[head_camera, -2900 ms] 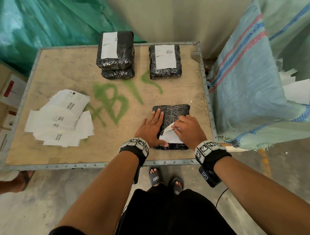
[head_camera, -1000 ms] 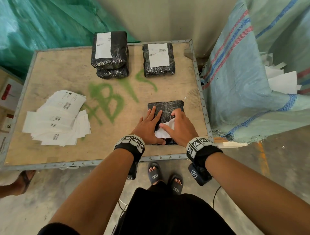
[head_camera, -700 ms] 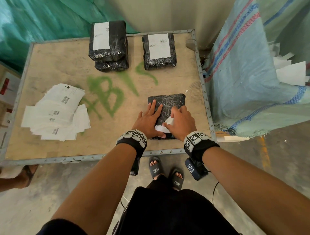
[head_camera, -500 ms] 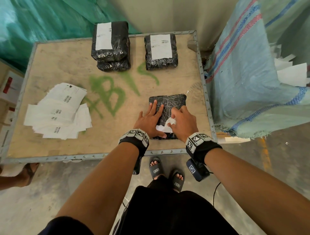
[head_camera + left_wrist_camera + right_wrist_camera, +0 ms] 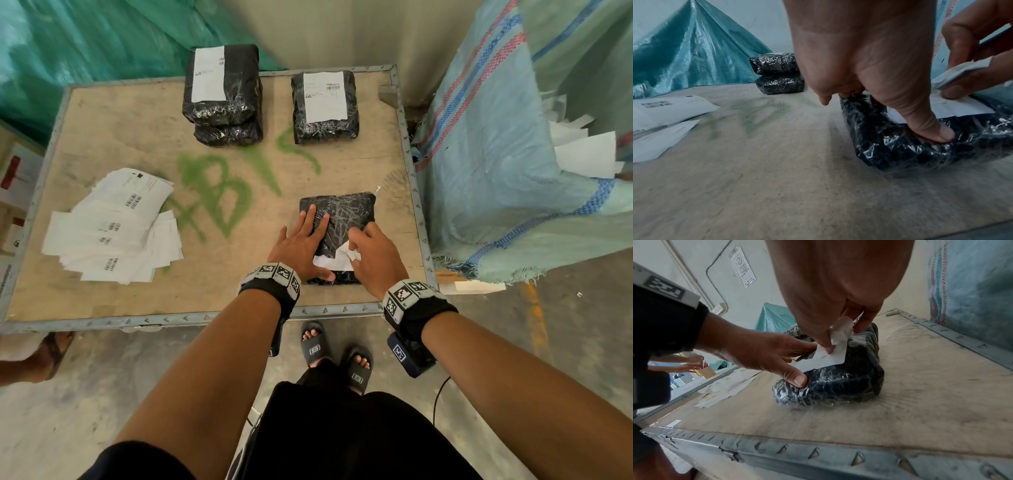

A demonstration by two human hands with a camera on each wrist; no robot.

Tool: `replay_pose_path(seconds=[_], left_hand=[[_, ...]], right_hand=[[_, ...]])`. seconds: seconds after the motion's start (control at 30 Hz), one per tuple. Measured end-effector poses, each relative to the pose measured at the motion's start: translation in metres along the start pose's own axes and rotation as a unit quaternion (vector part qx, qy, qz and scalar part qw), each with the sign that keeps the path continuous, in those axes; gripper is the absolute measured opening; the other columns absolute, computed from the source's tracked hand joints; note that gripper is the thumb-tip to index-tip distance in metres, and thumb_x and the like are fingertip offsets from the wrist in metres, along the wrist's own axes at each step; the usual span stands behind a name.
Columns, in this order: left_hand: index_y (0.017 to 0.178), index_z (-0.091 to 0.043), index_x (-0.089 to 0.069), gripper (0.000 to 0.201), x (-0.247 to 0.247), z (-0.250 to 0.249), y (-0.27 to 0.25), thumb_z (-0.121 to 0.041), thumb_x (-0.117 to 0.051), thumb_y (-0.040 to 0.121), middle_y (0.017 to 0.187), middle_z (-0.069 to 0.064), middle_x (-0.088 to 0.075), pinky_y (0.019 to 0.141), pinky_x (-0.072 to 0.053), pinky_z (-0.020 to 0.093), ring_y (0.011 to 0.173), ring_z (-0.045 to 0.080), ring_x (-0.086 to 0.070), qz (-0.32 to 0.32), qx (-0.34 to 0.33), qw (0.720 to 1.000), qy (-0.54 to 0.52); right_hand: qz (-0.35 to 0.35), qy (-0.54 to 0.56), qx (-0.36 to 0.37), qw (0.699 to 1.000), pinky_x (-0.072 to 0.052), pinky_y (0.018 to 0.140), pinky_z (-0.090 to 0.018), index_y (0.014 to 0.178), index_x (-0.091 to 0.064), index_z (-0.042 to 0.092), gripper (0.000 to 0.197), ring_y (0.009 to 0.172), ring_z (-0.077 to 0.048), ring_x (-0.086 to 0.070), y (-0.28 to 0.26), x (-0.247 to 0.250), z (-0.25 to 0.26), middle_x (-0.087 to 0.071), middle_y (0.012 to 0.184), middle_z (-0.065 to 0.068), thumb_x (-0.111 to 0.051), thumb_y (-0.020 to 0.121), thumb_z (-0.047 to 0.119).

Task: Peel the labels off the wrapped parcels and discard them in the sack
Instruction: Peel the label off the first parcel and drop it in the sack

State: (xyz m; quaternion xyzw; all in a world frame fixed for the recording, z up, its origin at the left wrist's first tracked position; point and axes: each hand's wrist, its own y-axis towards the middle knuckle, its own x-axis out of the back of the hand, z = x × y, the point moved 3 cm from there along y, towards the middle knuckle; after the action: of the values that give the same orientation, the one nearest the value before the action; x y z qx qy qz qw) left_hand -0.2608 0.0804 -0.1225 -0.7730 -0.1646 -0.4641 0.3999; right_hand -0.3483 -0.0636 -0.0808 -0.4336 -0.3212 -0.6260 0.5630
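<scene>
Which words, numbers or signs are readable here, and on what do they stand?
"BTS", green paint on the table.
"S" logo on each slipper.
Barcodes and print on the parcel labels and the loose labels: too small.
Wall notice: blurred.

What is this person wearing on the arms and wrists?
Forearms are bare. Each wrist carries a black band topped with grey tiles bearing black-and-white square markers, on the left hand and right hand alike. A dark blue camera unit with a thin cable hangs under the right wrist.
</scene>
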Motion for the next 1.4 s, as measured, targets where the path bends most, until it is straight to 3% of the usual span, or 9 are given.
replay_pose_path(seconds=[0.13,0.3,0.4,0.5,0.6,0.7,0.8,1.03,1.4], left_hand=[[0.158,-0.028,0.015,0.130,0.000,0.000,0.000,-0.071,-0.072,0.072,0.163,0.001,0.028,0.123,-0.007,0.056,0.153,0.023,0.016,-0.002,0.001,1.000,0.001],[0.158,-0.028,0.013,0.129,0.001,0.000,-0.002,-0.073,-0.071,0.072,0.163,0.001,0.027,0.123,-0.008,0.056,0.153,0.023,0.015,-0.008,0.001,1.000,0.004],[0.159,-0.026,0.012,0.129,0.004,-0.002,-0.002,-0.072,-0.071,0.072,0.164,0.002,0.027,0.123,-0.008,0.055,0.153,0.024,0.014,-0.006,0.001,1.000,0.004],[0.159,-0.024,0.012,0.130,0.007,-0.006,-0.003,-0.067,-0.075,0.072,0.163,0.004,0.027,0.123,-0.007,0.055,0.153,0.026,0.015,0.001,0.000,1.000,-0.013],[0.159,-0.021,0.010,0.129,0.009,-0.010,-0.003,-0.063,-0.077,0.073,0.164,0.004,0.027,0.123,-0.007,0.056,0.153,0.028,0.015,0.000,-0.003,1.000,-0.028],[0.160,-0.021,0.005,0.127,0.012,-0.012,-0.002,-0.066,-0.075,0.072,0.165,0.001,0.021,0.123,-0.007,0.056,0.153,0.027,0.015,-0.037,-0.025,0.998,-0.048],[0.161,-0.023,-0.002,0.130,0.013,-0.013,-0.001,-0.068,-0.079,0.067,0.167,0.000,0.013,0.123,-0.008,0.049,0.153,0.024,0.014,-0.079,-0.051,0.992,-0.085],[0.161,-0.016,-0.005,0.130,0.003,-0.016,0.002,-0.067,-0.080,0.067,0.167,0.004,0.011,0.124,-0.013,0.043,0.153,0.023,0.014,-0.088,-0.058,0.992,-0.074],[0.158,-0.017,-0.018,0.126,0.004,-0.016,0.002,-0.059,-0.088,0.061,0.166,0.006,-0.002,0.121,-0.014,0.040,0.154,0.028,0.002,-0.122,-0.062,0.983,-0.123]], right_hand=[[-0.008,0.019,-0.002,1.000,-0.037,0.066,-0.030,0.087,-0.051,0.018,0.028,0.073,-0.024,-0.052,-0.003,-0.001,-0.004,-0.044,0.089,0.002,-0.072,0.078,0.003],[-0.016,0.081,-0.007,0.997,-0.050,0.066,-0.035,0.089,-0.048,0.018,0.030,0.079,-0.022,-0.057,-0.008,-0.007,-0.011,-0.047,0.095,0.003,-0.076,0.077,0.017],[0.014,0.132,0.007,0.991,-0.051,0.072,-0.030,0.104,-0.048,0.019,0.044,0.088,-0.017,-0.057,-0.012,-0.005,-0.017,-0.049,0.103,0.003,-0.080,0.075,0.028],[0.044,0.202,0.006,0.978,-0.051,0.076,-0.023,0.132,-0.039,0.026,0.067,0.091,-0.009,-0.060,-0.017,0.003,-0.024,-0.055,0.106,0.004,-0.078,0.078,0.031],[0.054,0.198,0.011,0.979,-0.055,0.082,-0.033,0.142,-0.042,0.024,0.055,0.086,-0.010,-0.063,-0.009,0.008,-0.032,-0.058,0.102,0.002,-0.065,0.091,0.021],[0.077,0.134,0.031,0.988,-0.053,0.087,-0.038,0.140,-0.053,0.021,0.048,0.084,-0.013,-0.059,0.001,0.006,-0.035,-0.048,0.108,0.002,-0.063,0.093,0.017],[0.049,0.051,0.038,0.997,-0.050,0.085,-0.040,0.134,-0.061,0.020,0.045,0.095,-0.019,-0.047,0.006,0.005,-0.038,-0.039,0.108,0.000,-0.068,0.090,0.029],[0.037,-0.044,0.082,0.995,-0.044,0.081,-0.040,0.113,-0.061,0.026,0.032,0.106,-0.022,-0.044,0.005,0.005,-0.040,-0.047,0.119,0.004,-0.063,0.089,0.047],[-0.024,-0.086,0.103,0.991,-0.038,0.076,-0.038,0.093,-0.055,0.023,0.023,0.088,-0.021,-0.050,0.001,0.005,-0.025,-0.053,0.093,0.006,-0.068,0.086,0.041]])
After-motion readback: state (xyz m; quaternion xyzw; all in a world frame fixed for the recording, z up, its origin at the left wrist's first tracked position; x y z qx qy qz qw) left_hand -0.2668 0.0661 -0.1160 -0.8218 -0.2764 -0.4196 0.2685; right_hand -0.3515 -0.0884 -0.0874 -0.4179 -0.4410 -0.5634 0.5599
